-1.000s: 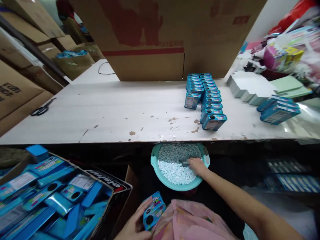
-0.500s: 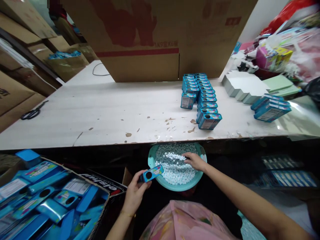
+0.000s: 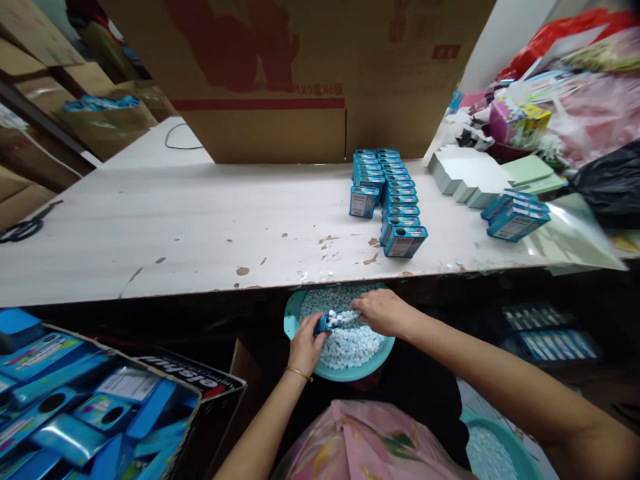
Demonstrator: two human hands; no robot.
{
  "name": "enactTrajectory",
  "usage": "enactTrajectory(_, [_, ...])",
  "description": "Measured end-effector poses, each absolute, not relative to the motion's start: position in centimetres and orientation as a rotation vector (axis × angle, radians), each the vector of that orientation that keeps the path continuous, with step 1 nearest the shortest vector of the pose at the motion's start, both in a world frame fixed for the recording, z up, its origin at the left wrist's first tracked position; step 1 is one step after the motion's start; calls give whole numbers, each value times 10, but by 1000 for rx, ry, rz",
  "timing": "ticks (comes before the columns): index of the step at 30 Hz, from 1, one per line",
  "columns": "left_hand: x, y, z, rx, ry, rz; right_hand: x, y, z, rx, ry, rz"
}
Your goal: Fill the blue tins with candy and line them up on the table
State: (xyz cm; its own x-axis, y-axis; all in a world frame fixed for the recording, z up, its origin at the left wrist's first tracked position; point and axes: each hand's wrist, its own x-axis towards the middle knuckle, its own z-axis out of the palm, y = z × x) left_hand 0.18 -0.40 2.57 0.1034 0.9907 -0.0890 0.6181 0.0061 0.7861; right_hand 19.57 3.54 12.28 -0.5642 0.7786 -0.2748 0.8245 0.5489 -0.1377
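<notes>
At the lower edge, a second basin point(image 3: 529, 460) is cut off. A small blue box point(image 3: 323, 325), mostly covered, is held in the left hand point(image 3: 305, 348) above the turquoise basin point(image 3: 290, 325); a scoop point(image 3: 345, 320), its handle hidden, is gripped by the right hand point(image 3: 384, 312). Beyond, the surface point(image 3: 200, 247) is partly covered by a top-cropped carton point(image 3: 280, 133).

Wht tbl point(image 3: 200, 207), blue bxs point(image 3: 405, 243), scissors point(image 3: 23, 231), ctn point(image 3: 280, 133)

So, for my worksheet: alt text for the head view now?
A person's left hand holds a blue box above a turquoise basin of pale pellets; the right hand holds what looks like a loaded scoop at the box. More blue boxes stand in rows on a white table.
</notes>
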Motion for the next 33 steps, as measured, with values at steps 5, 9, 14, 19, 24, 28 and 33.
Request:
enactTrajectory(5, [4,-2,16,1704,1570,697,177,25,131,1231,2734,-117])
enactTrajectory(9, [-8,-3,15,1663,1626,742,196,31,132,1288,2702,-137])
enactTrajectory(14, [-36,-11,23,1616,1714,767,233,40,70,1559,2360,-386])
enactTrajectory(19, [-56,-20,32,1522,1823,806,194,26,-10,1637,2263,-594])
enactTrajectory(24, [-63,-22,27,1370,1827,977,156,24,-40,1629,2280,-899])
enactTrajectory(28, [-70,-21,18,1282,1802,1076,178,31,-37,1595,2353,-1120])
enactTrajectory(33, [-69,-21,15,1382,1882,1010,212,35,6,1602,2467,-1320])
